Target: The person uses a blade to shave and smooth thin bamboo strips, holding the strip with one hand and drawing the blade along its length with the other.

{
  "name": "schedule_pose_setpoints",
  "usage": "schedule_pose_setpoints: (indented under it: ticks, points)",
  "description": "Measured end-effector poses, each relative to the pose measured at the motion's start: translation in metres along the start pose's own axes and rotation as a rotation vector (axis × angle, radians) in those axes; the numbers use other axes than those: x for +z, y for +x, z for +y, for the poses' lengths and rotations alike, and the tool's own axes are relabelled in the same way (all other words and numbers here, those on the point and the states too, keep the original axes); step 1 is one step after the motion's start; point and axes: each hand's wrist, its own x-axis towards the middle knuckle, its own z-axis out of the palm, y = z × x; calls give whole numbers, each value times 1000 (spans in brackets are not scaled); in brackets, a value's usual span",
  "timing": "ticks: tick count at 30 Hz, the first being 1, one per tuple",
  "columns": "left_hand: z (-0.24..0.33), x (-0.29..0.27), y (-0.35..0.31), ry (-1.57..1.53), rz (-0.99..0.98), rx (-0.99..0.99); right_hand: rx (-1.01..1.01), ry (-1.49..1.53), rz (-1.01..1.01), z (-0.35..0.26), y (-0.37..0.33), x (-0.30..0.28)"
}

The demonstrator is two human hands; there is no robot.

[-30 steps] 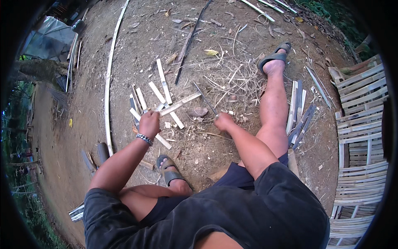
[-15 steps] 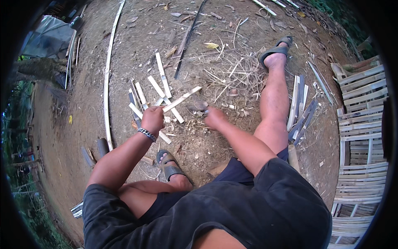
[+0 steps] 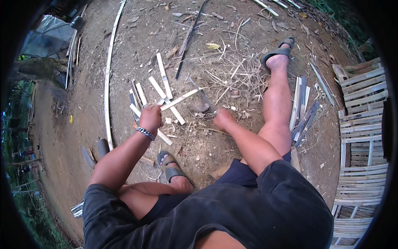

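My left hand [image 3: 151,117], a braided bracelet on its wrist, is closed around one end of a pale split bamboo strip [image 3: 179,101]. The strip slants up to the right, over other strips on the ground. To its right, my right hand [image 3: 224,119] is closed on the handle of a knife [image 3: 206,98]. The handle is mostly hidden by my fingers. Its narrow grey blade points up and left, near the strip's far end; whether they touch I cannot tell. Beyond my left hand lie several cut bamboo pieces [image 3: 161,88], some with dark skin.
Curly shavings [image 3: 242,79] cover the dirt by my outstretched right foot [image 3: 277,61]. Beside that leg rests a bundle of strips [image 3: 302,103]. A slatted bamboo structure [image 3: 362,128] stands at the right. One long strip [image 3: 107,79] runs along the left.
My right hand has moved a little to the right. The knife blade now points farther up, past the strip's end. My left hand has barely shifted, still gripping the strip.
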Motion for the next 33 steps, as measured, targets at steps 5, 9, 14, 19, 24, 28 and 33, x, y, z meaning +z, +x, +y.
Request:
schedule_pose_setpoints:
  ticks: [5, 9, 14, 19, 24, 28, 33]
  points:
    - [4, -3, 0, 44, -2, -34, 38, -14, -51, 18, 0, 8]
    - [16, -7, -9, 228, -91, 81, 66, -37, -39, 33, 14, 5]
    - [26, -16, -24, 957, -262, 721, 6, 0, -39, 38, 24, 17]
    - [33, -18, -30, 1379, -285, 773, 4, 129, -74, 1, -5, -4]
    - [30, -11, -26, 1351, -289, 928, -177, 122, -113, -63, -58, -22]
    - [26, -14, -20, 1250, -296, 924, -372, 78, -195, -65, -51, -39]
    - [21, -20, -17, 1178, -269, 958, -32, 17, -211, -40, -8, -49]
